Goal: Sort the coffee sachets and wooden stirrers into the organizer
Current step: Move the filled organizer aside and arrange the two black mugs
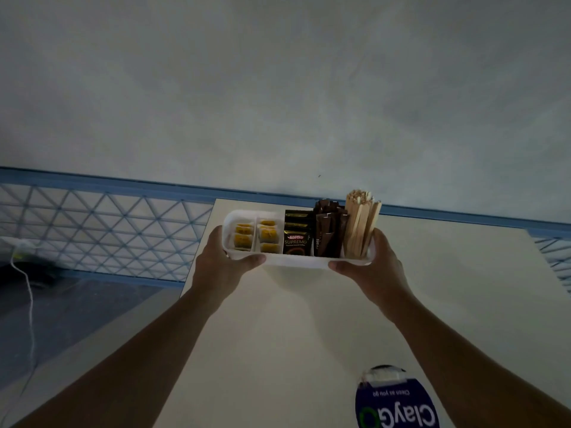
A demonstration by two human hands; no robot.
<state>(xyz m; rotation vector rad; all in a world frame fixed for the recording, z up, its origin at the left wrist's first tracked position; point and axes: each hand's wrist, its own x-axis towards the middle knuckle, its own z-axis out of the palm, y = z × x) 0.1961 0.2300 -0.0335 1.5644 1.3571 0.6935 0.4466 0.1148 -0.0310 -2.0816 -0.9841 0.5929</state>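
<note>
Organizer: you hold the white organizer (296, 262) near the far edge of the tabletop (278, 335); you cannot tell whether it rests on the surface.
Left hand: your left hand (227, 261) grips the organizer's left end, thumb along the near wall.
Right hand: your right hand (369, 262) grips the right end, thumb likewise.
Coffee sachets: black coffee sachets (296, 240) fill the middle compartment, with brown stick sachets (329, 234) just to their right.
Wooden stirrers: the wooden stirrers (360, 220) stand upright in the rightmost compartment.
Yellow packets: the yellow packets (244, 237) occupy the two left compartments.
</note>
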